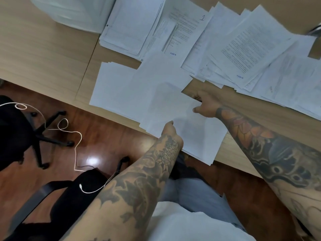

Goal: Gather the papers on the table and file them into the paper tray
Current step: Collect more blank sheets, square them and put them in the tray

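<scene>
Holding the near stack of papers (173, 108) at 2 spots, the right hand (205, 106) pinches its far edge with the thumb on top, and the left hand (171, 131) grips the near edge, its fingers hidden under the sheets. That grip likely keeps the loose pages together while they lift. Beyond the right hand, more printed papers (243, 49) lie spread over the table (43, 49). No paper tray can be made out for sure.

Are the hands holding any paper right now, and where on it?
Both hold the nearest blank sheets: the right hand pinches their right edge, the left hand grips the near edge, fingers hidden underneath.
</scene>
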